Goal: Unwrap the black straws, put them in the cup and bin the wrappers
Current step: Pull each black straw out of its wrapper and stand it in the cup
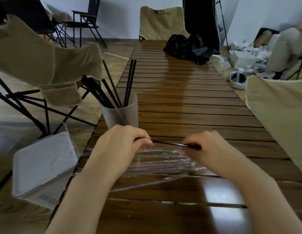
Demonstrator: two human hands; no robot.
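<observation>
A black straw lies level just above the slatted wooden table. My left hand pinches its left end and my right hand grips its right part, the tip poking out past the fingers. Whether a wrapper still covers it is too blurred to tell. Under my hands lies a heap of clear plastic wrappers and wrapped straws. A frosted cup with several black straws stands just beyond my left hand. A white lidded bin sits off the table's left edge.
Beige folding chairs stand at the left, the far end and the right. A black bag lies on the far part of the table. Boxes and white clutter sit on the floor at the right.
</observation>
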